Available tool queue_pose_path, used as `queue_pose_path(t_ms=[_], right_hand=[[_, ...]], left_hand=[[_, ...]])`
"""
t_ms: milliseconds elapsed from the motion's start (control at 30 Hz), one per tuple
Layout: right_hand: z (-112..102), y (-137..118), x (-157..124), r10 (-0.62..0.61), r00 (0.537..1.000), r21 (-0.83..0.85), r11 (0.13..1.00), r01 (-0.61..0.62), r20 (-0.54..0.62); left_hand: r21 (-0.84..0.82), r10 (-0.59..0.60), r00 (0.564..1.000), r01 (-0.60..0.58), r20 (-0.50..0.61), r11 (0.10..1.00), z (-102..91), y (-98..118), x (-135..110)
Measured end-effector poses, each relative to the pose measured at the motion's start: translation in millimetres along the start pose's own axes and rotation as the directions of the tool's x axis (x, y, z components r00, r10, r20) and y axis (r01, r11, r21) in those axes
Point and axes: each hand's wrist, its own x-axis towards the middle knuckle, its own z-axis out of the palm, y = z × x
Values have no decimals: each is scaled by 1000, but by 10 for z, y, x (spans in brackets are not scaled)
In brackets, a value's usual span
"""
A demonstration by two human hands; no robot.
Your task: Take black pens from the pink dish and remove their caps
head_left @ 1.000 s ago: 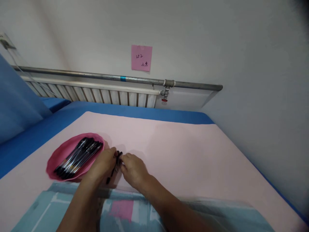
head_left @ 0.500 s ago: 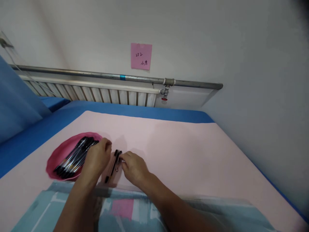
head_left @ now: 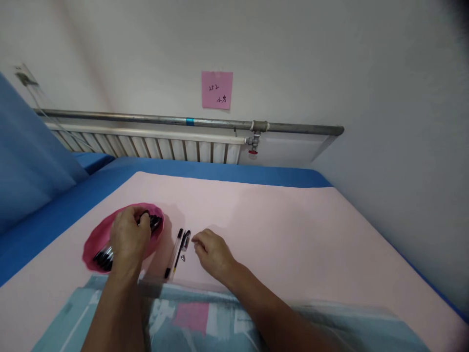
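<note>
Pink sheet (head_left: 293, 234) lies over a blue surface (head_left: 227, 171), probably so small parts show up; patterned cloth (head_left: 227, 318) sits at the near edge, forearms above it; next out, pen barrel (head_left: 175, 252) and thin refill (head_left: 178, 256) lie side by side, cap (head_left: 186, 240) and metal tip (head_left: 183, 257) next to them, likely grouped to avoid losing bits; right hand (head_left: 214, 249) is just beside, loosely curled, narrow gap at thumb, nothing seen in it; left hand (head_left: 130, 234) is over the pink bowl (head_left: 88, 249), fingers bent at the pens (head_left: 156, 222), can't tell if one is gripped; bowl rim presumably stops pens rolling; behind: radiator (head_left: 161, 149), pipe (head_left: 146, 118), note (head_left: 217, 90) on wall
</note>
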Motion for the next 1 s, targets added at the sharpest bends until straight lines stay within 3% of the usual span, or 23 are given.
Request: queue_pose_path(t_ms=[167, 533, 867, 1000], right_hand=[[12, -46, -51, -95, 992, -103, 989, 103, 83], [52, -91, -29, -129, 983, -196, 969, 153, 132], [13, -97, -37, -141, 981, -185, 969, 164, 130], [-29, -90, -96, -194, 962, -160, 961, 226, 194]], left_hand=[[8, 38, 999, -39, 31, 999, 68, 9, -26], [4, 82, 991, -83, 104, 997, 29, 88, -55], [-5, 111, 989, -111, 97, 994, 54, 93, -63], [-3, 101, 989, -102, 110, 995, 47, 105, -59]])
